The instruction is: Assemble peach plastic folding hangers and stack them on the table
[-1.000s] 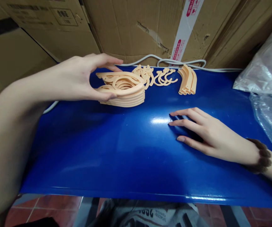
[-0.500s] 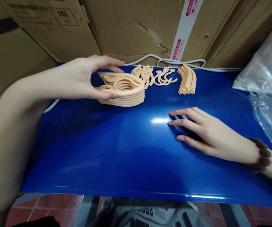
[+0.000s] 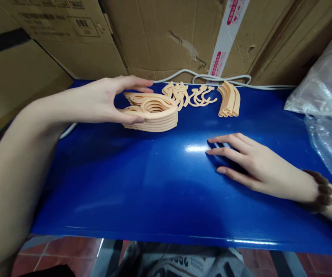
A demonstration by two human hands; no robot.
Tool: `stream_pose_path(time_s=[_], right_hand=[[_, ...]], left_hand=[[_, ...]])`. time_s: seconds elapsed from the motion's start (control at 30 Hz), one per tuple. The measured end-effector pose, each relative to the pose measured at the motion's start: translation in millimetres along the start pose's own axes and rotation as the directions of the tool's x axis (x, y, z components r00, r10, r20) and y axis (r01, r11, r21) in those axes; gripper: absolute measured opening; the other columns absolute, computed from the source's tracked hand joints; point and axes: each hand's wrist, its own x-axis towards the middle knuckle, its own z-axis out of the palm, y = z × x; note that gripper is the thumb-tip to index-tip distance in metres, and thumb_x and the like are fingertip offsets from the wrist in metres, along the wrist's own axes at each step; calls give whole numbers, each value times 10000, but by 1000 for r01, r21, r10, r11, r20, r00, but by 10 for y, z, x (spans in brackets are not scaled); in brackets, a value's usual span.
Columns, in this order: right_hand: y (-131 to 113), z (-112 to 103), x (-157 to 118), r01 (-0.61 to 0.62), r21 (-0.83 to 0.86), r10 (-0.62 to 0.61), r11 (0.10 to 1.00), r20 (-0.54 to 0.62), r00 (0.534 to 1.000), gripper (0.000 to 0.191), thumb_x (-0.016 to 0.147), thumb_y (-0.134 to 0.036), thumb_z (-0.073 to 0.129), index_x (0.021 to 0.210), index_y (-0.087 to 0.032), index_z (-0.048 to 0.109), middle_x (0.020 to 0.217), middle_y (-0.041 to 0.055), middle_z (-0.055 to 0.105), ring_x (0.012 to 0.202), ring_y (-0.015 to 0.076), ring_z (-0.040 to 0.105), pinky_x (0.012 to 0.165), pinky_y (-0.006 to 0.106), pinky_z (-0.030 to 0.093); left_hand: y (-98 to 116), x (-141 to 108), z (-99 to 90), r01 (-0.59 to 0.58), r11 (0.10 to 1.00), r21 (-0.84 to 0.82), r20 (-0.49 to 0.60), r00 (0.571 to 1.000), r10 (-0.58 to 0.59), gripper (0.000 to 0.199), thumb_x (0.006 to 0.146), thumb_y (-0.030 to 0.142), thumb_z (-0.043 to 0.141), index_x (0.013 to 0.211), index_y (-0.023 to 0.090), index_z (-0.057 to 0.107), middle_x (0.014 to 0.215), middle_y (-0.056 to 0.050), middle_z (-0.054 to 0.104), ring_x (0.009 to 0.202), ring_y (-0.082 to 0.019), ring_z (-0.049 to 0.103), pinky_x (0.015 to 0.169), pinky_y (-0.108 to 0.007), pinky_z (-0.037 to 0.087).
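My left hand (image 3: pixel 110 98) is closed round the left end of a stack of beige curved plastic frames (image 3: pixel 157 115), thumb on the near side and fingers on the far side. The stack lies on the blue table (image 3: pixel 154 192). My right hand (image 3: pixel 246 161) rests on the table with its fingers apart and nothing in them. Behind the stack, to its right, are a pile of small beige pieces (image 3: pixel 177 94), several beige hooks (image 3: pixel 202 96) and a bundle of curved beige bars (image 3: pixel 228 99).
Cardboard boxes (image 3: pixel 166 42) stand along the back of the table. A white cable (image 3: pixel 183 71) runs in front of them. At the right lies a clear and white plastic bag (image 3: pixel 321 84). The table's front edge (image 3: pixel 166 238) is near my body.
The whole view has shifted slightly. My left hand still holds the stack, and my right hand keeps its place on the table.
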Motion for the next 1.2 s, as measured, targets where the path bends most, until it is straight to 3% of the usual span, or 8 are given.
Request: stream_pose_path(time_s=[0.23,0.4,0.6,0.97,1.2], right_hand=[[-7,-10,2,4,-15,-3,1000,4,1000,357,1028,-335,513,1337,-173,589,1394,151,567,1212,267,567,992,435,492],[-11,-15,-7,4,-19,-4,1000,8,1000,360,1027,-335,513,1342,-177,587,1398,153,567,1210,272,570,991,442,495],[-6,-16,-1,7,-18,-7,1000,4,1000,363,1023,-335,517,1342,-175,589,1398,155,567,1207,275,572,988,440,497],[-16,-17,-5,2,-29,-2,1000,11,1000,366,1028,-339,510,1348,-179,587,1405,149,562,1217,272,567,1004,446,488],[-11,-16,-1,0,-30,0,1000,13,1000,366,1030,-338,508,1346,-173,588,1405,152,563,1218,273,567,1003,447,489]], left_hand=[[7,-47,22,53,998,-25,-15,998,-54,880,771,744,664,1502,289,484,1477,-26,587,1302,-298,575,1135,-498,442],[-16,-35,28,53,998,-27,-18,998,-53,974,730,880,599,1497,291,488,1462,-24,600,1282,-295,588,1135,-516,444],[-39,-31,28,37,999,-13,-19,999,-37,1027,716,924,564,1501,266,487,1473,-42,592,1279,-302,580,1134,-541,444],[-40,-33,36,58,998,0,-26,998,-58,1040,690,931,563,1499,281,487,1456,-29,604,1280,-301,584,1140,-546,422],[15,-40,30,85,996,-25,-26,996,-85,915,744,752,649,1502,265,491,1454,-27,603,1285,-282,577,1149,-498,405]])
